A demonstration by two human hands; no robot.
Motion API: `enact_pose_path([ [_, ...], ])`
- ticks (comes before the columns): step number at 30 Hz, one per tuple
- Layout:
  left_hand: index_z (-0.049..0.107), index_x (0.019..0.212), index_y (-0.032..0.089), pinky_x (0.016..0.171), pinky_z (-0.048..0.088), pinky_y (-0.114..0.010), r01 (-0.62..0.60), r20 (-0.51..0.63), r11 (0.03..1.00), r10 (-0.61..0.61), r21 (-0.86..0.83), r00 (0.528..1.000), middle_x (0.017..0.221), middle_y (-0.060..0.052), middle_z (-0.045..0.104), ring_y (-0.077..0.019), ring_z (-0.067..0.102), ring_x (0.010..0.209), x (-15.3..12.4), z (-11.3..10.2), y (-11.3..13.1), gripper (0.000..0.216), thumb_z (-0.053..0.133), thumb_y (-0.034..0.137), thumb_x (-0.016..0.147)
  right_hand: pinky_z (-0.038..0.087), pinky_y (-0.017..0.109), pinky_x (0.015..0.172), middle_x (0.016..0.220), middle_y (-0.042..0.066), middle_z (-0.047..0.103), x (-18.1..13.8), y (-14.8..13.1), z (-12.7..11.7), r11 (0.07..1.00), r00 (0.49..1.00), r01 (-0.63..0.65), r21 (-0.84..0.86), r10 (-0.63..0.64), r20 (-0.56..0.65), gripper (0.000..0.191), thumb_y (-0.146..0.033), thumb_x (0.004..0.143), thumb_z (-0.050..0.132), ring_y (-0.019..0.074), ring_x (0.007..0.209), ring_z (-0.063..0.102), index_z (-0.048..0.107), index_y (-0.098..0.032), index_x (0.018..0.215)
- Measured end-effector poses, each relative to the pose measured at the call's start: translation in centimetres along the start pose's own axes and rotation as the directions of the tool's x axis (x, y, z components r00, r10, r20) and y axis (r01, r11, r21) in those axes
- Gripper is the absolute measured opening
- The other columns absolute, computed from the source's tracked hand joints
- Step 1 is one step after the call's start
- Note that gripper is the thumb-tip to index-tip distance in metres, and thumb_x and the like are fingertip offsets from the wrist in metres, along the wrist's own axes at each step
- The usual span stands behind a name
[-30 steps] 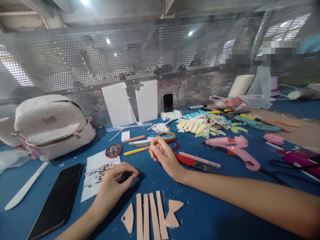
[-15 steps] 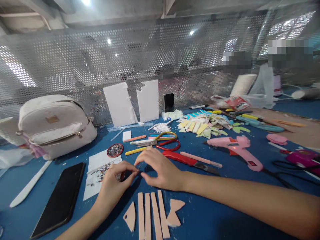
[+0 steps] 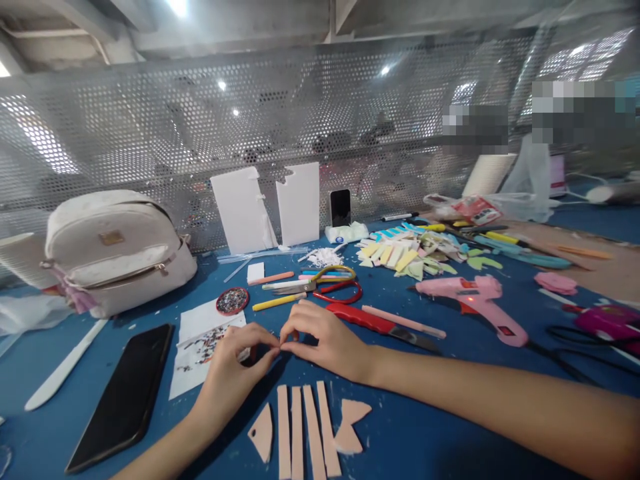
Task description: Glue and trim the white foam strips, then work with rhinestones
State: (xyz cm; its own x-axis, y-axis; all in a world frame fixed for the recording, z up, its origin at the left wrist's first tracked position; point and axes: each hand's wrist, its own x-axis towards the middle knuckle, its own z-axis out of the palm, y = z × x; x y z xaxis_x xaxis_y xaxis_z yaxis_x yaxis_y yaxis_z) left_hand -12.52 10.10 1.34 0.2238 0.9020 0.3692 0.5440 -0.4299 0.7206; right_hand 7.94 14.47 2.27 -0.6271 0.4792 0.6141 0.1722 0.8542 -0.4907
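My left hand (image 3: 245, 357) and my right hand (image 3: 325, 343) meet above the blue table, thumb and forefinger of each pinched together with the fingertips touching. Whatever sits between them is too small to make out. Below the hands lie several peach strips (image 3: 297, 430), a head-shaped piece with a hole (image 3: 261, 433) at their left and a tail-shaped piece (image 3: 350, 427) at their right. Partly behind my left hand, a white paper (image 3: 187, 363) bears scattered dark and coloured bits. A round red-rimmed dish (image 3: 233, 301) of similar bits stands just beyond the paper.
A black phone (image 3: 120, 397) and a white plastic knife (image 3: 65, 367) lie at left, near a white backpack (image 3: 117, 253). Beyond my right hand are a red cutter (image 3: 365, 319), scissors (image 3: 335, 280) and pens. A pink glue gun (image 3: 473, 293) with its cord lies at right, past it cut paper scraps (image 3: 407, 247).
My right thumb and fingers have closed into a pinch and come up against my left fingertips. The view has shifted slightly; the peach pieces lie as before.
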Motion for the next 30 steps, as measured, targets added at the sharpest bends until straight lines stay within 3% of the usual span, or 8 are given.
enact_pose_path([
  [7,0.072,0.087,0.027,0.077,0.043,-0.032,0.027,-0.043,0.998,-0.03,-0.054,0.999,0.083,0.002,0.073,-0.017,0.063,0.075,0.14,-0.14,0.29,0.006,0.067,0.025,0.084,0.041,0.027,0.071,0.076,-0.001,0.051,0.0,-0.02,-0.18,0.998,0.997,-0.062,0.004,0.063,-0.048,0.006,-0.02,0.092,0.066,0.0155,0.076,0.051,0.065,-0.018,0.086],
  [14,0.066,0.102,0.025,0.079,0.049,-0.03,0.047,-0.086,0.99,-0.059,-0.134,0.995,0.084,0.002,0.072,-0.0151,0.064,0.076,-0.13,-0.34,0.29,0.019,0.068,0.023,0.083,0.038,0.028,0.07,0.068,-0.004,0.044,0.13,-0.51,-0.58,0.996,0.984,-0.075,0.046,0.081,-0.156,0.006,-0.018,0.089,0.067,0.0148,0.069,0.048,0.065,-0.019,0.083],
  [30,0.066,0.105,0.026,0.076,0.049,-0.028,0.005,-0.11,0.988,-0.022,-0.156,0.994,0.083,0.004,0.073,-0.0133,0.064,0.075,-0.37,-0.43,0.34,0.025,0.07,0.018,0.082,0.038,0.03,0.068,0.068,-0.002,0.049,0.12,-0.65,-0.63,0.994,0.994,0.005,0.114,0.007,-0.107,0.008,-0.02,0.089,0.064,0.0153,0.069,0.047,0.064,-0.018,0.081],
])
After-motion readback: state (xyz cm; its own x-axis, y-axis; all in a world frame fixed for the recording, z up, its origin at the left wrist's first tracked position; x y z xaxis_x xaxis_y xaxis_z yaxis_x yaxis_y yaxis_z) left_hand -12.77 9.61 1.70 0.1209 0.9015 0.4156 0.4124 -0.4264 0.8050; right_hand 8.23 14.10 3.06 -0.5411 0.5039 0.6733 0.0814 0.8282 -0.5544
